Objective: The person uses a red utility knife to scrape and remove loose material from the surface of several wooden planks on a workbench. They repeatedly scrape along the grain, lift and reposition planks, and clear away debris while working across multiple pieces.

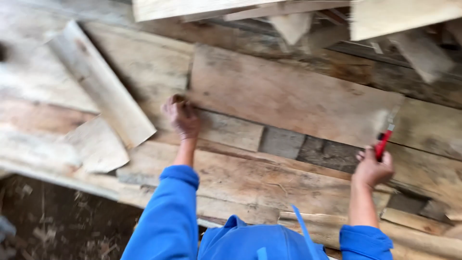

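My left hand (181,115) rests fingers-down on the near left corner of a large flat wooden board (288,94) lying on a pile of planks. My right hand (372,168) is closed on the red handle of a brush (385,137), whose pale bristles touch the board's right end. Both arms wear blue sleeves. The picture is motion-blurred, so fine detail of the brush is unclear.
A narrow pale plank (98,82) lies slanted at the left, with a short offcut (98,144) below it. More light boards (394,17) overhang at the top. Dark ground with wood scraps (57,221) shows at bottom left.
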